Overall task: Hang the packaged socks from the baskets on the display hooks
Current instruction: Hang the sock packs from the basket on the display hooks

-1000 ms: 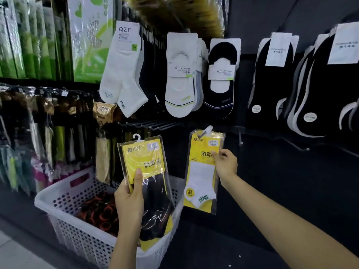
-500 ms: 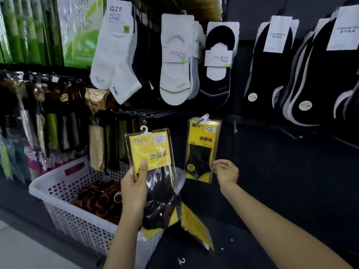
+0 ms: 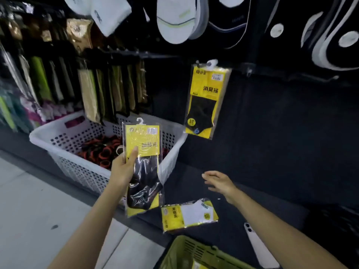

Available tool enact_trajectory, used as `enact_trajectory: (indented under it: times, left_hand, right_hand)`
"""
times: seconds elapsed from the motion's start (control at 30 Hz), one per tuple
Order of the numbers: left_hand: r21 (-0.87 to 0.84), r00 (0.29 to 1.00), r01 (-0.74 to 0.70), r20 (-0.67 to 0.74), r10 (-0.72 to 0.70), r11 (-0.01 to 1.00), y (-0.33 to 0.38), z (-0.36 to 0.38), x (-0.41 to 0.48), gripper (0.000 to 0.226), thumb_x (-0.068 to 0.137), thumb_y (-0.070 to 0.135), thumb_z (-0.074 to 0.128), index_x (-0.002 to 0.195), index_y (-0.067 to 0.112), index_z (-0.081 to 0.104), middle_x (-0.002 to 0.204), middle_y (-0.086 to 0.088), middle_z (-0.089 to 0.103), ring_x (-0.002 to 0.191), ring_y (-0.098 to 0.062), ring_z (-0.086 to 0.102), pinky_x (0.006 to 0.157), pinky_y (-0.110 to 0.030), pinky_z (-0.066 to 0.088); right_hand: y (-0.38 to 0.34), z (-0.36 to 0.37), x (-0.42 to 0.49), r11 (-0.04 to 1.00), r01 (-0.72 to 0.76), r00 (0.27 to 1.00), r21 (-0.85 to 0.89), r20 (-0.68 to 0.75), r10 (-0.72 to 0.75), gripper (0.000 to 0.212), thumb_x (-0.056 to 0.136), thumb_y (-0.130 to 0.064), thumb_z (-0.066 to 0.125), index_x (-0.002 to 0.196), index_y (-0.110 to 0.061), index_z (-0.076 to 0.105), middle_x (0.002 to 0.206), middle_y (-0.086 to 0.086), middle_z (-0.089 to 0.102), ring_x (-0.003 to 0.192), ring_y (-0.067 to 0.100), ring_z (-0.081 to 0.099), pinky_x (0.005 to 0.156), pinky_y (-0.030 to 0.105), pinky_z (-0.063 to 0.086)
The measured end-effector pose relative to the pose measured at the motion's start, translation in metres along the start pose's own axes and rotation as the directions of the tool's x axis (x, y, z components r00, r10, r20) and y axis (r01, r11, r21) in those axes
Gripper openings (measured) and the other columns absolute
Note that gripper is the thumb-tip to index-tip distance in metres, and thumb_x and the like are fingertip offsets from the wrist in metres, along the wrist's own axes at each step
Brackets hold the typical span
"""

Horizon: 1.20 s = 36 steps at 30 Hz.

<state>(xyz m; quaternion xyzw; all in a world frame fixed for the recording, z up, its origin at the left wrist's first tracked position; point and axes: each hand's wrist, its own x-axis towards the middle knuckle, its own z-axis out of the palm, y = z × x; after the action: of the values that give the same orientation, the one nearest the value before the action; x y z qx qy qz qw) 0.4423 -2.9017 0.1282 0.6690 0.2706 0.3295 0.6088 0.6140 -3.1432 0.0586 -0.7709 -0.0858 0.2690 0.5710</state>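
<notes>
My left hand [image 3: 124, 169] grips a yellow pack of black socks [image 3: 143, 167] upright in front of the white basket, thumb across its face. One yellow pack with a black sock [image 3: 206, 100] hangs from a display hook [image 3: 208, 64] on the dark wall. A yellow pack with a white sock [image 3: 189, 215] lies flat on the dark ledge below. My right hand [image 3: 219, 183] hovers above that fallen pack with its fingers spread, holding nothing.
A white perforated basket [image 3: 81, 167] with red and black items stands on the ledge at left. A green basket [image 3: 196, 253] sits at the bottom edge, a white phone [image 3: 258, 243] beside it. Packaged goods hang at left, loose socks above. Bare hooks [image 3: 310, 78] jut out at right.
The white-sock pack has dropped from the hook area onto the ledge. My right hand has let go and moved down toward it. The view has tilted downward; my left hand keeps its pack.
</notes>
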Motion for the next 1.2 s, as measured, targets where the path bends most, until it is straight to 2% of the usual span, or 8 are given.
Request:
enact_trajectory:
  times: [0.13,0.47,0.6,0.8,0.87,0.97,1.07,1.2]
  left_hand:
    - [0.095,1.0,0.012,0.018,-0.014,0.995,-0.032,-0.002,-0.01,0.034,0.095,0.036,0.052,0.078,0.009,0.062,0.048,0.025,0.06,0.05,0.013,0.056,0.048,0.0,0.038]
    - [0.112,0.998,0.024,0.052,-0.03,0.993,-0.059,-0.006,-0.01,0.031,0.094,0.037,0.05,0.098,0.013,0.069,0.096,-0.009,0.074,0.092,-0.03,0.068,0.084,-0.043,0.055]
    - [0.106,0.997,0.008,0.081,-0.016,0.994,-0.065,-0.008,-0.009,0.03,0.091,0.04,0.05,0.098,0.019,0.07,0.092,0.007,0.075,0.087,-0.011,0.07,0.071,-0.015,0.054]
    - [0.089,0.998,0.009,0.066,-0.015,0.996,-0.068,-0.006,-0.007,0.025,0.09,0.043,0.051,0.097,0.028,0.069,0.091,0.017,0.074,0.084,0.002,0.068,0.064,-0.005,0.047]
    - [0.091,0.999,0.007,0.051,-0.012,0.996,-0.07,-0.005,-0.008,0.028,0.088,0.045,0.051,0.096,0.025,0.07,0.089,0.009,0.075,0.08,-0.002,0.069,0.067,-0.011,0.051]
    - [0.079,0.998,0.039,0.046,-0.042,0.996,-0.068,-0.005,-0.01,0.041,0.086,0.049,0.051,0.1,0.016,0.069,0.094,-0.011,0.073,0.087,-0.02,0.069,0.079,-0.033,0.054]
    - [0.046,0.997,0.066,0.032,-0.067,0.997,-0.065,-0.004,-0.012,0.029,0.091,0.043,0.052,0.098,0.023,0.07,0.09,0.007,0.075,0.086,-0.01,0.071,0.067,-0.015,0.052]
    - [-0.025,0.988,0.154,-0.017,-0.155,0.988,-0.054,-0.002,-0.015,0.021,0.091,0.043,0.053,0.09,0.029,0.069,0.089,0.011,0.073,0.088,-0.011,0.068,0.081,-0.029,0.05]
  right_hand:
    - [0.043,0.012,0.003,0.977,-0.098,0.982,-0.187,0.141,0.126,0.035,0.083,-0.031,0.073,0.113,-0.015,0.063,0.112,0.002,0.066,0.1,0.01,0.059,0.09,0.033,0.051]
    - [0.121,0.04,0.068,0.78,0.039,0.96,-0.625,0.24,0.145,0.08,0.074,-0.032,0.081,0.14,-0.016,0.04,0.149,0.006,0.036,0.136,0.02,0.034,0.104,0.023,0.031]
    - [0.14,0.049,0.098,0.606,0.135,0.954,-0.784,0.268,0.134,0.097,0.071,-0.046,0.079,0.149,-0.021,0.026,0.159,0.007,0.015,0.147,0.026,0.01,0.118,0.037,0.016]
    - [0.172,0.041,0.096,0.371,0.166,0.981,-0.914,0.192,0.033,0.097,0.066,-0.06,0.075,0.143,-0.02,0.033,0.146,0.008,0.03,0.137,0.027,0.024,0.116,0.035,0.013]
    - [0.169,0.032,0.092,0.398,0.157,0.986,-0.904,0.169,-0.005,0.079,0.069,-0.057,0.074,0.132,-0.018,0.045,0.133,0.003,0.042,0.129,0.026,0.033,0.112,0.033,0.021]
    - [0.155,0.016,0.078,0.724,0.132,0.989,-0.677,0.143,-0.047,0.028,0.079,-0.031,0.076,0.092,-0.017,0.054,0.094,-0.001,0.055,0.097,0.02,0.052,0.083,0.031,0.041]
    - [0.125,0.0,0.05,0.894,0.149,0.988,-0.422,0.106,-0.115,0.023,0.084,-0.013,0.071,0.075,-0.016,0.05,0.074,-0.001,0.052,0.074,0.015,0.05,0.067,0.029,0.04]
    - [0.066,-0.018,0.003,0.934,0.277,0.956,-0.227,-0.032,-0.292,0.014,0.085,-0.012,0.07,0.081,-0.011,0.057,0.076,0.005,0.061,0.072,0.008,0.057,0.069,0.019,0.045]
